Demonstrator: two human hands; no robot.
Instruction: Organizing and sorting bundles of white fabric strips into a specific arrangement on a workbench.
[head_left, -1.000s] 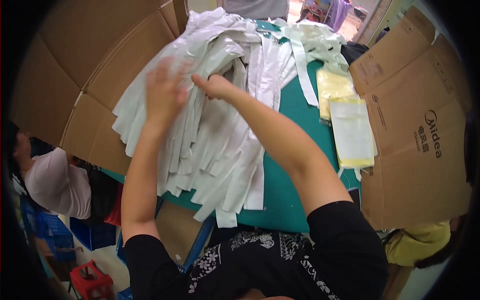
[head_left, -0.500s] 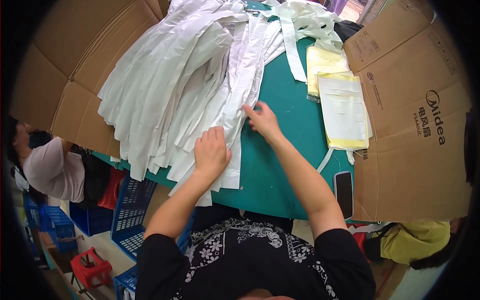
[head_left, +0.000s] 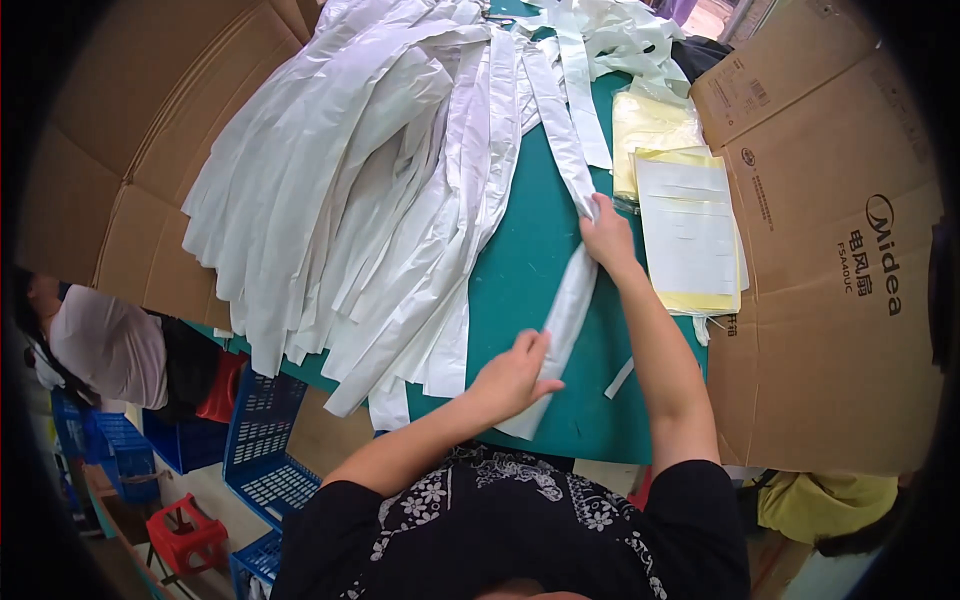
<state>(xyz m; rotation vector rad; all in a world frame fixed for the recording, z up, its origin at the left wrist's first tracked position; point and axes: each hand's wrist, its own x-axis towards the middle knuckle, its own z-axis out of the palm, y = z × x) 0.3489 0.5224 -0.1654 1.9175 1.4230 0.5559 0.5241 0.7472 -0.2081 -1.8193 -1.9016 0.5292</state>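
A long, flat white plastic strip (head_left: 568, 310) runs from the top of the table toward my body, apart from the pile. My right hand (head_left: 608, 235) is closed around it partway along, where it narrows and creases. Nearer its lower end, my left hand (head_left: 515, 375) lies against the strip, thumb spread away from the fingers. To the left spreads a large fan of similar white plastic strips (head_left: 330, 190), overlapping and bunched together at the far end.
Cardboard walls flank the green table (head_left: 510, 270), including a printed carton (head_left: 800, 330) at right. A paper-topped yellow stack (head_left: 685, 225) lies beside a yellow packet (head_left: 650, 130). Blue crates (head_left: 265, 420) and a red stool (head_left: 187, 535) stand lower left. People sit at both sides.
One strip has come away from the fan's right edge toward the right. My right hand has moved right and closed on it; my left hand has moved right and nearer to me.
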